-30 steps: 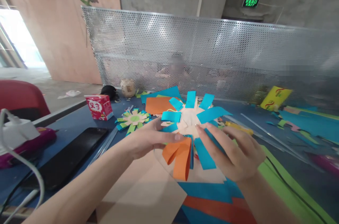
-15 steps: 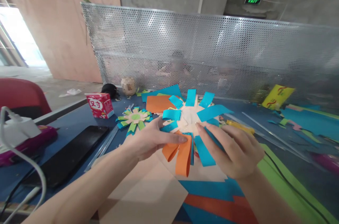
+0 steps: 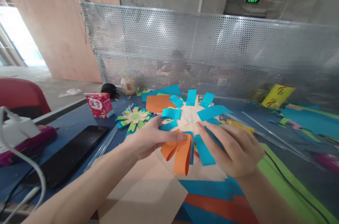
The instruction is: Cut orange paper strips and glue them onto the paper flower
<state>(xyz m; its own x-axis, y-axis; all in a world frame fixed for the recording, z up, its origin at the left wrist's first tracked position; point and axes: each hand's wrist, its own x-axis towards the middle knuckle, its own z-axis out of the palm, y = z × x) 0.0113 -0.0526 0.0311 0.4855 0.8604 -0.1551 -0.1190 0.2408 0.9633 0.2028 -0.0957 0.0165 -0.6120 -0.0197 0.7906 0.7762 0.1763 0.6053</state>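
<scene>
A large paper flower (image 3: pixel 191 116) with a beige centre, blue looped petals and two orange looped petals (image 3: pixel 178 150) is held above the blue table. My left hand (image 3: pixel 148 138) grips its left side, thumb pressing the top of an orange loop. My right hand (image 3: pixel 233 150) holds its right side, fingers curled under, index finger on the beige centre beside a blue petal (image 3: pixel 203 150). Beneath lie a beige sheet (image 3: pixel 143 192) and blue, orange and green sheets (image 3: pixel 219 199).
A small finished paper flower (image 3: pixel 134 117) lies left of centre, with a red carton (image 3: pixel 99 104), a black phone (image 3: pixel 67 155), clear sticks (image 3: pixel 104 144) and a white charger with cable (image 3: pixel 16 130) to the left. A perforated metal screen (image 3: pixel 212 54) stands behind; people sit beyond it.
The flower has shifted slightly up and left in my hands; my left thumb presses lower onto the orange loops. Both hands keep their grip.
</scene>
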